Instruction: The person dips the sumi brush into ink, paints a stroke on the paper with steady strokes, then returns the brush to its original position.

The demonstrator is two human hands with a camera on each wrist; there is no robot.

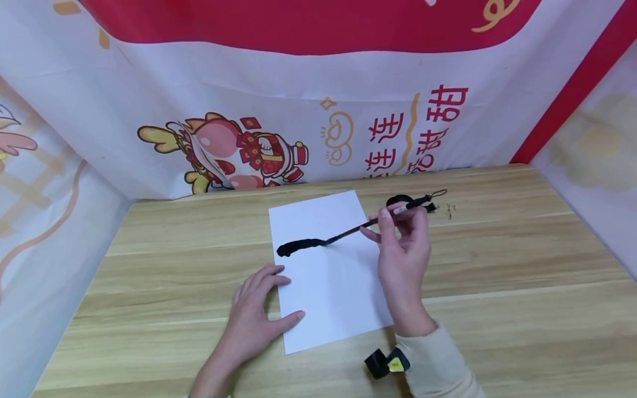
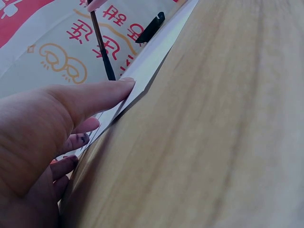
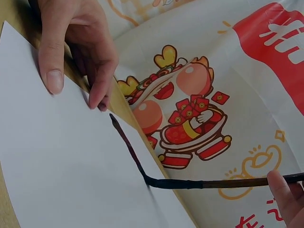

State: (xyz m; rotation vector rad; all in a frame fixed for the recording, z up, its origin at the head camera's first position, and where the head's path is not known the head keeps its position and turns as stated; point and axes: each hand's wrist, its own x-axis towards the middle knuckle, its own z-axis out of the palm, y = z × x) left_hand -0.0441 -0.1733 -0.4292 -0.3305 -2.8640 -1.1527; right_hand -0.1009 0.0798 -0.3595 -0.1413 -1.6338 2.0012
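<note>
A white sheet of paper [image 1: 328, 271] lies on the wooden table [image 1: 497, 287]. My right hand [image 1: 404, 243] pinches a black calligraphy brush [image 1: 378, 220] near its upper end; the brush tip touches the end of a thick black ink stroke [image 1: 300, 246] at the sheet's upper left. In the right wrist view the brush [image 3: 213, 183] meets the stroke [image 3: 127, 145] on the paper [image 3: 61, 171]. My left hand [image 1: 256, 309] lies flat with spread fingers, thumb and fingertips pressing the sheet's left edge. The left wrist view shows that hand [image 2: 52, 133] on the paper's edge [image 2: 142, 76].
Printed red-and-white banners [image 1: 308, 110] wall in the table at the back and both sides. A small dark ink dish [image 1: 400, 200] sits behind the right hand, with small ink specks [image 1: 450, 210] to its right. A black wrist camera [image 1: 385, 363] sits on the right sleeve.
</note>
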